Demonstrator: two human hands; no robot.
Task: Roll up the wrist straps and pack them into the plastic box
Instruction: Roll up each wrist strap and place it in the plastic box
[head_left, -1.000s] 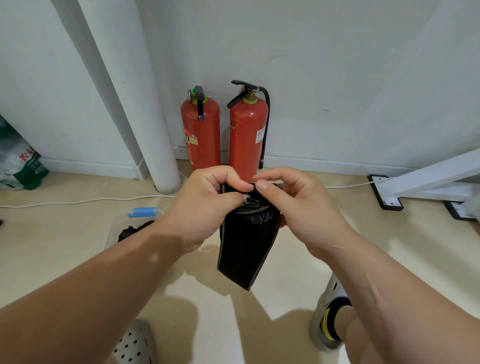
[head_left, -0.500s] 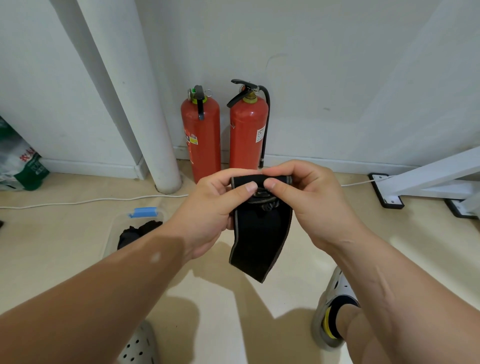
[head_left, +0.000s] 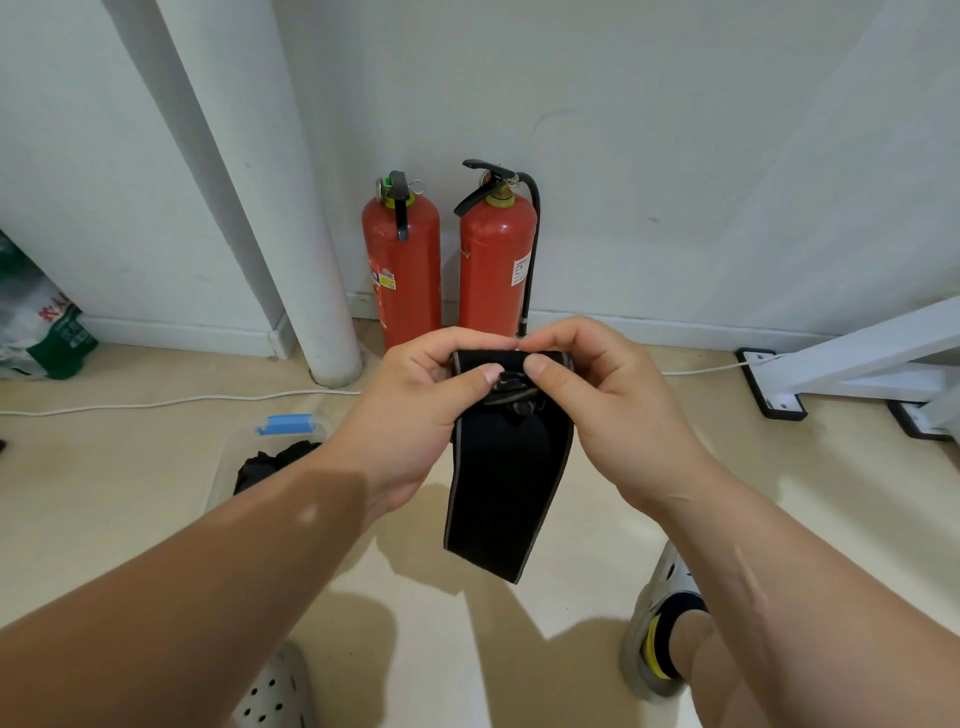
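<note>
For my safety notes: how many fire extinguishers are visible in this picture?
2. The left extinguisher stands near the white pillar; the right extinguisher stands beside it, against the wall. I see no others.

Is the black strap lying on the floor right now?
No, the left hand and the right hand pinch the top end of the black strap, and the rest hangs in the air.

left hand (head_left: 410, 415) + right hand (head_left: 613, 410) pinch wrist strap (head_left: 506, 483) top | tail hangs
</note>
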